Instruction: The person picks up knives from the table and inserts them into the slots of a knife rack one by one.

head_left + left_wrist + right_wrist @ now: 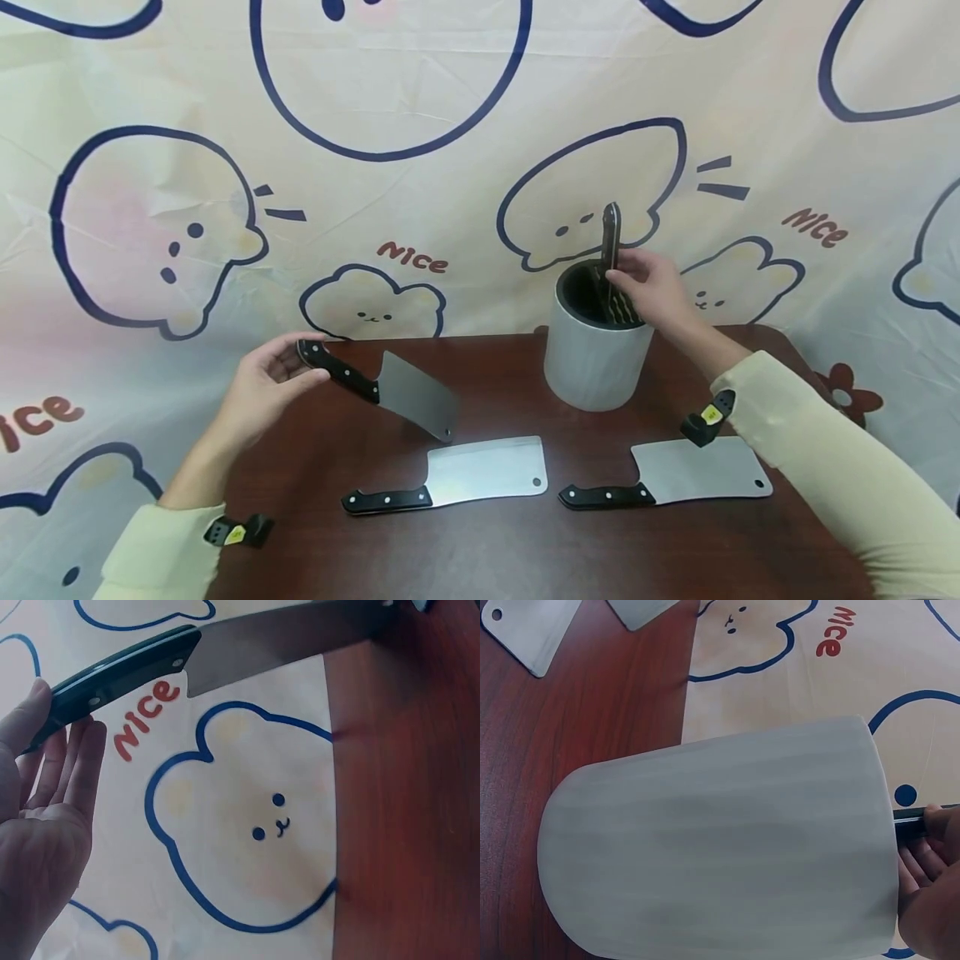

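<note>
In the head view my left hand (262,387) holds a cleaver (416,396) by the butt of its black handle, with thumb and fingers on it. Its blade slants down to the right over the table; whether the tip touches is unclear. My right hand (651,287) is at the rim of a white cylindrical holder (596,367), pinching a black-handled knife (611,225) that stands upright in it. The holder hides the lower part of that knife. In the right wrist view the holder (720,847) covers most of the scene, the hand (934,877) at its mouth.
Two more cleavers lie flat on the dark brown table (495,558): a middle cleaver (487,471) and a right cleaver (701,471), handles to the left. Something with yellow stripes (621,307) shows inside the holder. A printed cloth (465,208) hangs behind the table.
</note>
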`<act>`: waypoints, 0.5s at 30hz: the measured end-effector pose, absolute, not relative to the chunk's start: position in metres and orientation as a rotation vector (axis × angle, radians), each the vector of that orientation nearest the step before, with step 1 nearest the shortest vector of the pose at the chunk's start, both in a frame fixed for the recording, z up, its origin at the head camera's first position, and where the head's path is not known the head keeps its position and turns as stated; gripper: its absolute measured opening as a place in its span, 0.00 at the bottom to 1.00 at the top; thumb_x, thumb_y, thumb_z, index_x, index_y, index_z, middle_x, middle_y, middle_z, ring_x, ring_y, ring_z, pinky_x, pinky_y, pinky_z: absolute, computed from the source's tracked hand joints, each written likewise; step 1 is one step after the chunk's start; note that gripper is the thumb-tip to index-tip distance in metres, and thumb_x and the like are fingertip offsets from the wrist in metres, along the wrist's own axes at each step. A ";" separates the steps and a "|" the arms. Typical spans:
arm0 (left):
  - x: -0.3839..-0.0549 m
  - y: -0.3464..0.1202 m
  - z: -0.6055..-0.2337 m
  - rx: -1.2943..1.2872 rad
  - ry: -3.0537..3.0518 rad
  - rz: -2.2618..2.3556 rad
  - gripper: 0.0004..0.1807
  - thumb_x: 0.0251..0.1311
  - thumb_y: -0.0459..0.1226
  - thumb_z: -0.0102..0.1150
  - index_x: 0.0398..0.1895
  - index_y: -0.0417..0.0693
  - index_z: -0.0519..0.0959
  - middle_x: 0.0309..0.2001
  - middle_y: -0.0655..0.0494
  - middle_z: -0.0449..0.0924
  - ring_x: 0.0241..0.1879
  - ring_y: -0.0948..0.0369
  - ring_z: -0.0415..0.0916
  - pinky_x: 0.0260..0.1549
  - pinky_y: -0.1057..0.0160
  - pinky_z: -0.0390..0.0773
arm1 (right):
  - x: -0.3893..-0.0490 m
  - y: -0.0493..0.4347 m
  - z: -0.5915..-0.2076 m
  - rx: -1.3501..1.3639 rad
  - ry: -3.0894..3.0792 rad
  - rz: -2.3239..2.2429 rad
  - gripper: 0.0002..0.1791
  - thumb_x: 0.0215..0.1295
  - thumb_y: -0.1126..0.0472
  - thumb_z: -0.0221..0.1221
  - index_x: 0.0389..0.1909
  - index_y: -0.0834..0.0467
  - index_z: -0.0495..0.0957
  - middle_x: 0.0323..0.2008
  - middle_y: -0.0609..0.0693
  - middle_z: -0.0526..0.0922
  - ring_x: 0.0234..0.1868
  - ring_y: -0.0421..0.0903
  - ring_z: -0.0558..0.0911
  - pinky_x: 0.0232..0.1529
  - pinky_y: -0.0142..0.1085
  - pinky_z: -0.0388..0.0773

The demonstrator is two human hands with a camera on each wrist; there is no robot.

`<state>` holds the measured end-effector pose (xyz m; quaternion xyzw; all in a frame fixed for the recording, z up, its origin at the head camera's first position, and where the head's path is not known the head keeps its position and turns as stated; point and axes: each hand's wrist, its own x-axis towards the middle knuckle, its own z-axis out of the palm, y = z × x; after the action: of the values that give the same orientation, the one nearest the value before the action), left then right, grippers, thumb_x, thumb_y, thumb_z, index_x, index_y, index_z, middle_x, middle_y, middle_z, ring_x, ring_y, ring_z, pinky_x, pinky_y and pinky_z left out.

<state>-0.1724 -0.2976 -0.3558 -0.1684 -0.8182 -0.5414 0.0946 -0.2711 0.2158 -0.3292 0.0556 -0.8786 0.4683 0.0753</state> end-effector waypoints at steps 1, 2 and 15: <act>-0.172 -0.296 -0.354 -0.500 -2.433 -1.580 0.24 0.61 0.24 0.67 0.61 0.39 0.77 0.51 0.63 0.81 0.47 0.69 0.81 0.47 0.75 0.80 | -0.271 0.216 -0.329 0.164 -2.634 1.407 0.23 0.76 0.56 0.57 0.67 0.62 0.73 0.61 0.63 0.78 0.64 0.60 0.76 0.67 0.57 0.70; -0.172 -0.294 -0.351 -0.502 -2.437 -1.562 0.24 0.61 0.25 0.67 0.62 0.39 0.77 0.51 0.64 0.81 0.47 0.69 0.81 0.47 0.75 0.80 | -0.271 0.216 -0.329 0.159 -2.633 1.408 0.23 0.76 0.56 0.57 0.67 0.62 0.73 0.61 0.63 0.78 0.65 0.60 0.76 0.67 0.57 0.70; -0.178 -0.276 -0.329 -0.560 -2.409 -1.519 0.26 0.62 0.25 0.67 0.64 0.34 0.75 0.49 0.64 0.82 0.46 0.68 0.81 0.49 0.75 0.79 | -0.273 0.212 -0.326 0.150 -2.664 1.399 0.24 0.77 0.59 0.57 0.69 0.62 0.71 0.62 0.64 0.77 0.65 0.61 0.75 0.67 0.57 0.69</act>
<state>-0.1779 -0.2762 -0.3286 -0.1914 -0.8241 -0.5196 0.1194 -0.2728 0.2116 -0.3259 0.0496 -0.8824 0.4634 0.0644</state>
